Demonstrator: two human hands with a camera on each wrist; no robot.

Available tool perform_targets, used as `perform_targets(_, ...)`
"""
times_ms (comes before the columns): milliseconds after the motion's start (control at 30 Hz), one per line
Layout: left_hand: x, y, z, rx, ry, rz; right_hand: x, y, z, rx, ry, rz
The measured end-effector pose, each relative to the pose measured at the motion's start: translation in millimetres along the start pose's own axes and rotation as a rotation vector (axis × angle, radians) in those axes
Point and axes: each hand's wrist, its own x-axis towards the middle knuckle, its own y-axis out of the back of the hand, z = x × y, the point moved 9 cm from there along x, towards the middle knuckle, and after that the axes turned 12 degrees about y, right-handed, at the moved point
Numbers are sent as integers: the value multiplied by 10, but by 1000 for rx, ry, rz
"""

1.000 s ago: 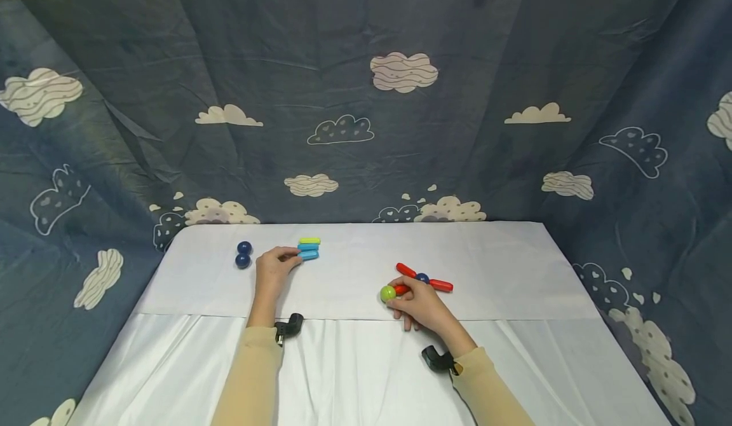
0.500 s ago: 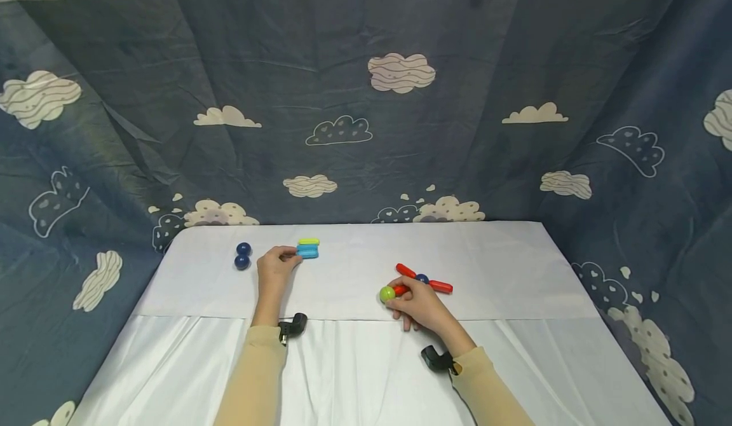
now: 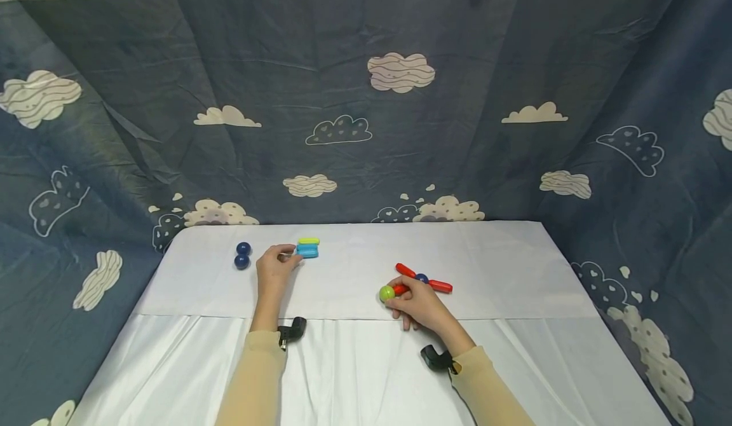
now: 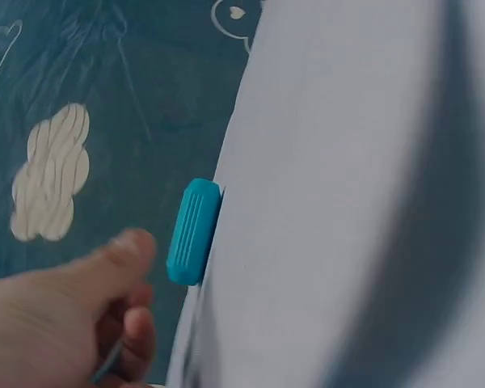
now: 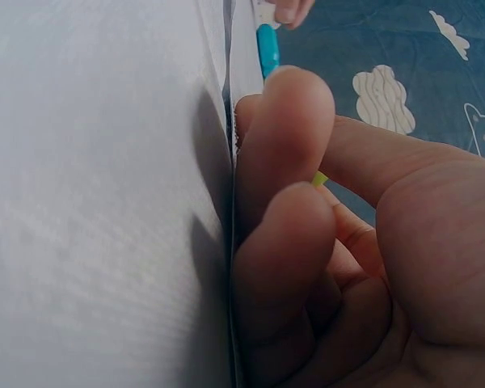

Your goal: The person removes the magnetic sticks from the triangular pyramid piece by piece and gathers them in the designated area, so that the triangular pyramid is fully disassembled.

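Two blue sticks [image 3: 307, 250] and a yellow-green stick [image 3: 309, 241] lie side by side towards the back of the table. My left hand [image 3: 276, 271] is at their left end, thumb and index finger spread apart. In the left wrist view the thumb stands clear of a ridged blue stick [image 4: 194, 232]. My right hand [image 3: 421, 303] pinches a green ball [image 3: 386, 294] where it meets a red stick [image 3: 401, 290]. Beyond those fingers, a dark blue ball [image 3: 422, 278] sits between two more red sticks [image 3: 441, 286]. My right fingers hide part of this piece.
Two dark blue balls [image 3: 243, 255] rest to the left of my left hand. A white cloth [image 3: 354, 280] covers the table, with a crease across it. Dark cloud-patterned fabric [image 3: 343, 95] hangs behind and at both sides.
My left hand has nudged the nearer blue stick level against the other one, and its fingers have since parted slightly. The right hand keeps its place.
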Motion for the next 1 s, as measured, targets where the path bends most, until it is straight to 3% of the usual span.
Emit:
perform_targets(167,-228,-50,192,-38,-71,-62,2,-6,0,9,2,-8)
perform_targets(333,-496,-297,327,-54,-111,-197,3,22,23,11,8,-35)
perform_targets(500,-708,-566,354,-47,-148,-334,-14,69,71,21,-1,-64)
perform_targets(767,-929,-849,413,-12,-231,-457,-11,108,127,3,-31,-54)
perform_targets(1000,-1150,-1103,467,63,-301,-610,5,85,77,-62,-16,-23)
